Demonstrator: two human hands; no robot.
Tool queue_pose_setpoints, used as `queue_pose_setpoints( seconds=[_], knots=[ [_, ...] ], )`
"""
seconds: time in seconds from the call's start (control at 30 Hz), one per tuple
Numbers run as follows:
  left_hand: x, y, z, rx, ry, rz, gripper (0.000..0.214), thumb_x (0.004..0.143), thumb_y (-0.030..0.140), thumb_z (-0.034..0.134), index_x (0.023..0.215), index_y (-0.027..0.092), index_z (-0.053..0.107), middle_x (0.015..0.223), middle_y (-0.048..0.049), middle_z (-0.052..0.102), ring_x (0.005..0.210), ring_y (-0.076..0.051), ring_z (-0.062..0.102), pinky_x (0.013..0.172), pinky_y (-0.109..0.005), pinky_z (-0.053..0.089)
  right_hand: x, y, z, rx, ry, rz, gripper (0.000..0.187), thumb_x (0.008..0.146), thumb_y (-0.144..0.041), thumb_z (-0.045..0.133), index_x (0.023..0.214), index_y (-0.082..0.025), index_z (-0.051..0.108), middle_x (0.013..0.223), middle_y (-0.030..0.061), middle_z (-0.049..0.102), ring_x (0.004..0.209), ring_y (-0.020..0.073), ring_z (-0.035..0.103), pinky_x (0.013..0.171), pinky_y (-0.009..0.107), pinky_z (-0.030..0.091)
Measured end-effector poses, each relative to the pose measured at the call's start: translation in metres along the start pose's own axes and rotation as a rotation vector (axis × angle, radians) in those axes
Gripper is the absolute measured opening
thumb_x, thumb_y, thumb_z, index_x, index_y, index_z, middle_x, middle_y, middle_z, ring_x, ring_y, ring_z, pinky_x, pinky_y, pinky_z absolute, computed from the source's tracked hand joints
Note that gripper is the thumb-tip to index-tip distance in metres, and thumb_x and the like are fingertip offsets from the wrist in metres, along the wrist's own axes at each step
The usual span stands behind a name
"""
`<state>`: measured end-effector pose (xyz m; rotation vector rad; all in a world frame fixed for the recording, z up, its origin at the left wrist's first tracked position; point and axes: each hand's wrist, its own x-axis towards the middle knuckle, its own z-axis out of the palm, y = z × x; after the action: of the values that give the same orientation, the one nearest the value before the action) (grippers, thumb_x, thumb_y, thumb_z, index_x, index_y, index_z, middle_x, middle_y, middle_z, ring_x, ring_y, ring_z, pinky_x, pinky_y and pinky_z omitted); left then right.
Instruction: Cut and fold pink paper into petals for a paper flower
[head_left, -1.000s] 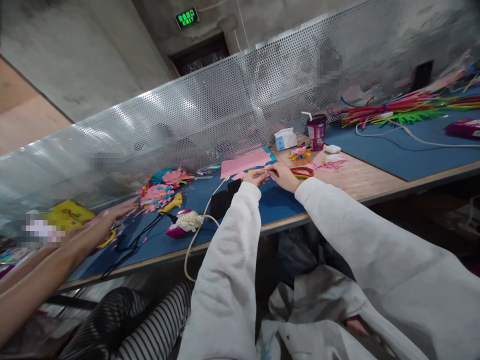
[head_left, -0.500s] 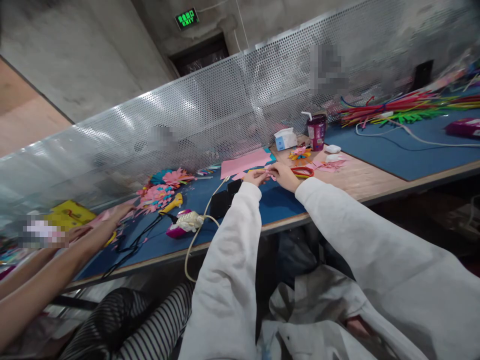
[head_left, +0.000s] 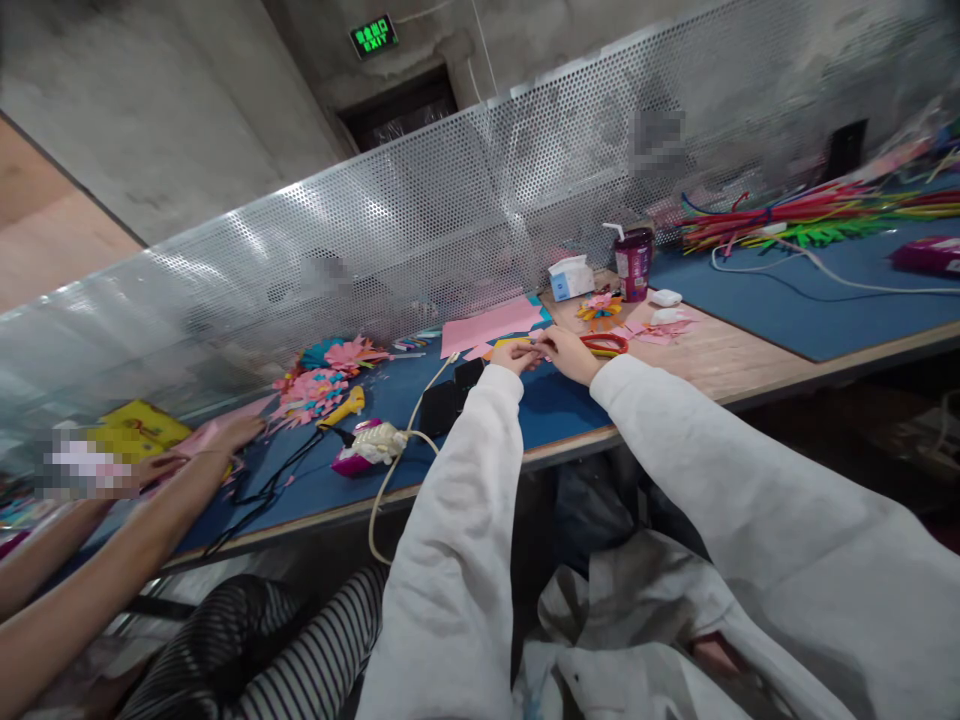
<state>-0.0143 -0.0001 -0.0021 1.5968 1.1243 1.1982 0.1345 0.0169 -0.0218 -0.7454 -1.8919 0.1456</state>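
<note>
Counter (head_left: 757,360), long, wood-faced, running past both margins of my head view. Blue mat (head_left: 562,415), laid on the counter up to its front edge, under the hands. Pink sheet (head_left: 491,326), flat, long axis roughly along the counter's back edge, just beyond the hands. Black flat item (head_left: 439,410), on the mat, just left of my left wrist, nearer the front edge. Right hand (head_left: 568,353), reaching in from the right, fingers bent, thumb and fingertips drawn together in a pinch. Left hand (head_left: 516,355), palm side hard to see, fingertips likewise pinching, meeting the right. Purple cup (head_left: 634,268), upright with straw, toward the back edge, right of both hands. Red loops (head_left: 606,345), apparently scissor handles, lying just right of the right hand. Paper flower (head_left: 600,307), beyond those loops. Small pink piece (head_left: 535,338), the smallest entry and the one that matters: caught between the two sets of fingertips, rightward of the left hand, leftward of the right, in front of the sheet; I judge neither hand nearer. Its long axis I cannot tell, the fingers covering most of it.
</note>
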Motion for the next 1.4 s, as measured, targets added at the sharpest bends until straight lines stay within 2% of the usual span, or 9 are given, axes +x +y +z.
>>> queue_pose_setpoints(
  seconds=[0.4, 0.6, 0.7, 0.8, 0.93, 1.17, 1.4],
  knots=[
    [0.0019, -0.0029, -0.0007, 0.182, 0.000, 0.023, 0.020, 0.064, 0.026, 0.070, 0.073, 0.015, 0.056, 0.062, -0.0039, 0.067, 0.060, -0.016, 0.065, 0.055, -0.025, 0.049, 0.0004, -0.0025, -0.0004, -0.084, -0.053, 0.101, 0.012, 0.077, -0.008, 0.048, 0.068, -0.016, 0.049, 0.074, 0.0069, 0.056, 0.075, 0.0186, 0.051, 0.072, 0.030, 0.041],
    [0.0028, -0.0036, -0.0023, 0.187, -0.012, 0.040, 0.026, 0.061, 0.032, 0.072, 0.073, 0.014, 0.056, 0.063, -0.0040, 0.067, 0.059, -0.016, 0.065, 0.059, -0.027, 0.050, 0.0011, -0.0043, -0.0028, -0.079, -0.055, 0.088, 0.012, 0.077, -0.008, 0.048, 0.068, -0.016, 0.050, 0.074, 0.0067, 0.056, 0.074, 0.0183, 0.051, 0.070, 0.029, 0.041],
    [0.0033, -0.0021, -0.0011, 0.161, 0.030, 0.024, 0.024, 0.062, 0.029, 0.072, 0.073, 0.014, 0.057, 0.060, -0.0025, 0.066, 0.057, -0.015, 0.064, 0.059, -0.027, 0.051, 0.0017, -0.0040, -0.0021, -0.013, -0.040, 0.088, 0.011, 0.079, -0.011, 0.050, 0.069, -0.016, 0.050, 0.072, 0.0054, 0.056, 0.071, 0.0171, 0.051, 0.069, 0.029, 0.041],
    [0.0045, 0.0002, 0.0013, 0.127, 0.133, -0.032, 0.019, 0.063, 0.023, 0.073, 0.069, 0.014, 0.057, 0.058, -0.0030, 0.066, 0.054, -0.014, 0.063, 0.059, -0.028, 0.051, 0.0018, -0.0039, -0.0007, 0.060, -0.026, 0.091, 0.009, 0.080, -0.013, 0.051, 0.072, -0.016, 0.051, 0.070, 0.0037, 0.055, 0.067, 0.0158, 0.051, 0.067, 0.028, 0.042],
    [0.0060, 0.0026, 0.0016, 0.056, 0.223, -0.059, 0.017, 0.065, 0.024, 0.072, 0.069, 0.013, 0.059, 0.063, -0.0054, 0.068, 0.054, -0.014, 0.063, 0.060, -0.028, 0.051, 0.0009, -0.0034, 0.0002, 0.086, 0.019, 0.058, 0.006, 0.083, -0.017, 0.051, 0.076, -0.016, 0.051, 0.073, 0.0042, 0.055, 0.068, 0.0158, 0.050, 0.068, 0.029, 0.043],
    [0.0061, 0.0041, -0.0018, 0.004, 0.196, -0.091, 0.018, 0.069, 0.026, 0.069, 0.079, 0.012, 0.063, 0.071, -0.0082, 0.070, 0.058, -0.014, 0.064, 0.058, -0.027, 0.050, -0.0001, -0.0025, -0.0020, -0.019, 0.074, 0.009, 0.007, 0.080, -0.016, 0.056, 0.077, -0.016, 0.050, 0.079, 0.0072, 0.052, 0.073, 0.0178, 0.049, 0.069, 0.031, 0.043],
    [0.0058, 0.0023, 0.0013, 0.008, 0.243, -0.052, 0.017, 0.069, 0.023, 0.069, 0.073, 0.012, 0.057, 0.064, -0.0056, 0.068, 0.052, -0.013, 0.062, 0.050, -0.023, 0.045, 0.0001, -0.0025, -0.0014, 0.032, 0.075, 0.001, 0.007, 0.082, -0.021, 0.055, 0.080, -0.016, 0.050, 0.079, 0.0059, 0.051, 0.073, 0.0169, 0.049, 0.070, 0.030, 0.044]
  ],
)
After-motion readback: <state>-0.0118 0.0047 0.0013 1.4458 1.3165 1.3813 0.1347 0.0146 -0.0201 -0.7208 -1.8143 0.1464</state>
